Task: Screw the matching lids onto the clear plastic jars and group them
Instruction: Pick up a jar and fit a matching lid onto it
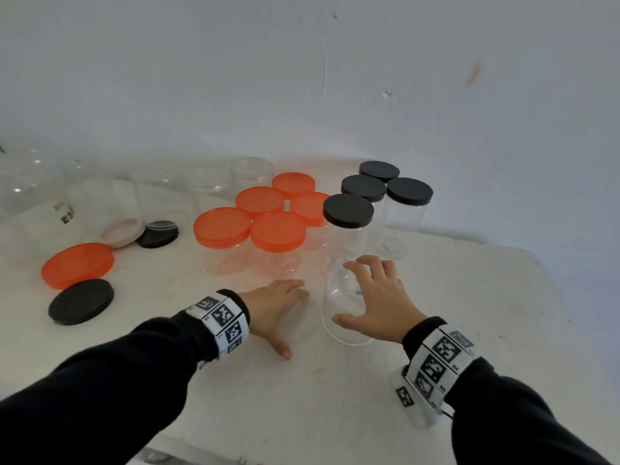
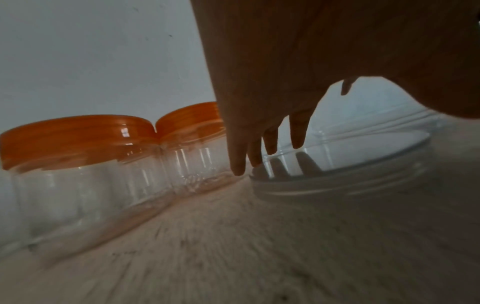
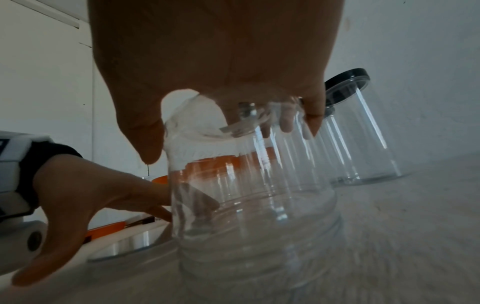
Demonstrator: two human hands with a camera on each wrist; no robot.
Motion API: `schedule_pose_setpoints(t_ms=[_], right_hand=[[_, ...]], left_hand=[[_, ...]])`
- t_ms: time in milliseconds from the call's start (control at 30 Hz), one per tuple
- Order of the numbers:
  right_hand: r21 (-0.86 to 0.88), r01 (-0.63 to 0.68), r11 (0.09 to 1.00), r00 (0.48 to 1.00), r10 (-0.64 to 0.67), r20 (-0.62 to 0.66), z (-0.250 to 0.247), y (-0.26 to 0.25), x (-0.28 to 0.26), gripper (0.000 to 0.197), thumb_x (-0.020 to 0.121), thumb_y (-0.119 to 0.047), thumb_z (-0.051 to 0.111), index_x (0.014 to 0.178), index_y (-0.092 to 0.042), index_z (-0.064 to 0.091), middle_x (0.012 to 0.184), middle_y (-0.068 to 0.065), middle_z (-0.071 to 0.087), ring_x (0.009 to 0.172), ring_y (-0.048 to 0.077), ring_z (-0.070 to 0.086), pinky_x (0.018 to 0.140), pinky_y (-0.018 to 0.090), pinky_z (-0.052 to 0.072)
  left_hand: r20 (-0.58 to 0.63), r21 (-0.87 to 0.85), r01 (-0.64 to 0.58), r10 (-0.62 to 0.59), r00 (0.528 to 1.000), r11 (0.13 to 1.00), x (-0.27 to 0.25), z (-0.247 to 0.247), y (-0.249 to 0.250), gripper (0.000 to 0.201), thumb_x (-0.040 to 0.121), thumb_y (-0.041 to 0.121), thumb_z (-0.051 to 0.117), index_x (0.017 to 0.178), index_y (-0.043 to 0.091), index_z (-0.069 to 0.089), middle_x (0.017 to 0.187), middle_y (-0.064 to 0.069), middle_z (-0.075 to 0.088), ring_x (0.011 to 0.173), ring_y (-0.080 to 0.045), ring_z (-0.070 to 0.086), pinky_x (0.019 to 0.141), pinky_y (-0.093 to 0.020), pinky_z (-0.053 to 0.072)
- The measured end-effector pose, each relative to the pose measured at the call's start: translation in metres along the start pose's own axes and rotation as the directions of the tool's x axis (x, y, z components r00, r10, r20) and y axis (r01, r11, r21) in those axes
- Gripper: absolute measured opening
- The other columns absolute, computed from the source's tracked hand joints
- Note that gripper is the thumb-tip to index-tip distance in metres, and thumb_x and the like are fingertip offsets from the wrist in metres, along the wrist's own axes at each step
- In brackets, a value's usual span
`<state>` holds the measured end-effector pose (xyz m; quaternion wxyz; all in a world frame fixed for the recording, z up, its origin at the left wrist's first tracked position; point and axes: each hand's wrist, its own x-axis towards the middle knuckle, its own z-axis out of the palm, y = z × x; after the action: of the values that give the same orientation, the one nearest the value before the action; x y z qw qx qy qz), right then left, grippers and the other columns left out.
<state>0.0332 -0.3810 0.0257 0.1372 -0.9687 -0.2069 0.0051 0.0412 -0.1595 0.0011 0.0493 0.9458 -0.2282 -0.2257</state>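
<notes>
Open jar: a clear, lidless jar (image 1: pixel 345 310) stands on the white table (image 1: pixel 469 313) at the near centre, at 6 o'clock from the black-lidded group.
Right hand: my right hand (image 1: pixel 375 297) sits over the open jar's mouth, fingers spread and bent down around the rim, thumb on the near side; in the right wrist view the fingertips (image 3: pixel 287 123) reach down past the rim.
Clear lid: a clear lid (image 1: pixel 302 317) lies flat on the table just beside the jar, at its 9 o'clock.
Left hand: my left hand (image 1: pixel 273 307) is spread open above the clear lid, fingers straight, tips (image 2: pixel 237 164) at its far edge; I cannot tell whether they touch it.
Orange group: five orange-lidded jars (image 1: pixel 278 229) stand clustered at 11 o'clock from the open jar.
Black group: four black-lidded jars (image 1: pixel 349 211) stand together at 12 to 1 o'clock.
Loose lids: an orange lid (image 1: pixel 78 265), a black lid (image 1: pixel 81 301), a pale lid (image 1: pixel 122 232) and a small black lid (image 1: pixel 157 233) lie at 9 to 10 o'clock.
Far left: more clear jars (image 1: pixel 251 172) crowd the back, hard to separate.
</notes>
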Motion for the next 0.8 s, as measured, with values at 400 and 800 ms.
schedule_pose_setpoints(t_ms=[400,800], right_hand=[[0.009,0.167,0.986,0.979,-0.167,0.119,0.000,-0.011,0.002,0.094,0.069,-0.049,0.071,0.143,-0.024,0.019,0.145,0.000,0.015,0.130,0.022,0.014,0.107,0.039,0.031],[-0.107,0.325,0.940,0.945,-0.318,0.074,0.020,-0.056,0.022,0.084,0.080,-0.062,0.054,0.144,-0.019,0.022,0.153,0.005,0.011,0.140,0.025,0.008,0.114,0.041,0.009]], left_hand=[[-0.197,-0.178,0.146,-0.180,0.964,0.973,-0.045,0.003,-0.019,0.099,0.065,0.045,0.079,0.143,0.021,0.023,0.147,0.003,0.022,0.132,-0.016,0.021,0.110,-0.036,0.026],[-0.504,-0.525,0.185,-0.478,0.719,0.831,-0.135,0.010,-0.074,0.115,0.041,0.071,0.063,0.141,0.026,0.030,0.139,0.012,0.027,0.130,-0.008,0.024,0.106,-0.025,0.023]])
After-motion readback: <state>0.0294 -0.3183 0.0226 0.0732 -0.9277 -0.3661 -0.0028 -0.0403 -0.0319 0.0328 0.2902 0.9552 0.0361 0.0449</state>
